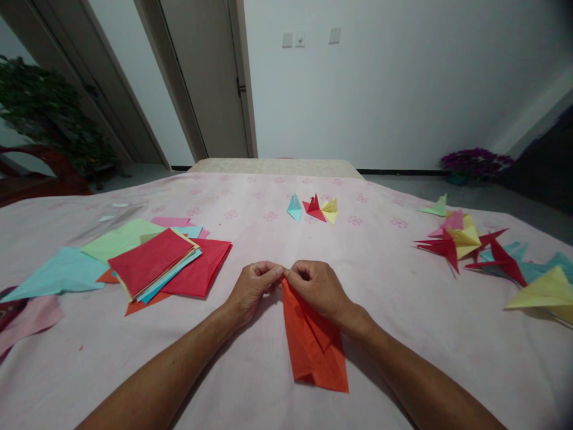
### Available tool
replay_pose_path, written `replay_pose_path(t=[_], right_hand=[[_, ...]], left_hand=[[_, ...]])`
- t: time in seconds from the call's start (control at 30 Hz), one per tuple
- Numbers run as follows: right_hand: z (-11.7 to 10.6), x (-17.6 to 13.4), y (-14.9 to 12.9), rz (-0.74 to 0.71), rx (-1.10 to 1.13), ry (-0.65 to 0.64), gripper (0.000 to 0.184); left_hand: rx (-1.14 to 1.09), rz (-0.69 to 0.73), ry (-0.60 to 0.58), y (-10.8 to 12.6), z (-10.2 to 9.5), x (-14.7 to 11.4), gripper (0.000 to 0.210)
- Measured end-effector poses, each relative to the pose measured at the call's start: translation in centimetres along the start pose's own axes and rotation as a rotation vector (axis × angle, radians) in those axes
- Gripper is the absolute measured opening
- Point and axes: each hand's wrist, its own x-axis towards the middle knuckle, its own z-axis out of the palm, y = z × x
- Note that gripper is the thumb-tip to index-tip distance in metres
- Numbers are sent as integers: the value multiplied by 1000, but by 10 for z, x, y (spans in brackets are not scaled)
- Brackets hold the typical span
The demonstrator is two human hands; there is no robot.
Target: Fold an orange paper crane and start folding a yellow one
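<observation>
An orange-red sheet of folding paper (313,346) hangs toward me from my fingertips, with creases and a folded flap along its length. My left hand (256,288) pinches its far tip between thumb and forefinger. Right beside it, my right hand (319,291) grips the same tip, fingers curled, thumb against the paper. The two thumbs nearly meet, and the tip itself is mostly hidden between the fingers. The sheet's near end rests low, close to or on the pink cloth (250,382).
Left lies a stack of coloured paper (152,263), with a light blue sheet (62,272) next to it. Small folded paper cranes, including a red one (315,209), stand at centre back. More folded cranes, one yellow (544,292), are piled at right. A pink cloth item (36,322) lies far left.
</observation>
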Motion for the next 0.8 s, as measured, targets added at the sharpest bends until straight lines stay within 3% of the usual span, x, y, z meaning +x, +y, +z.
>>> replay_pose_path(t=[0.27,0.43,0.57,0.67,0.8], right_hand=[[2,2,4,-8,19,-34,35],[-9,1,-5,29,11,-67,23],[-14,-3,-16,103,-14,-147,46],[-9,-8,-19,110,-56,-129,63],[0,-9,-14,144,-63,-97,62]], left_hand=[[26,41,37,-2,0,2,20],[17,66,151,-3,0,1,22],[16,103,227,-3,2,-2,24],[14,118,254,-2,3,-4,25],[15,121,255,-1,3,-5,27]])
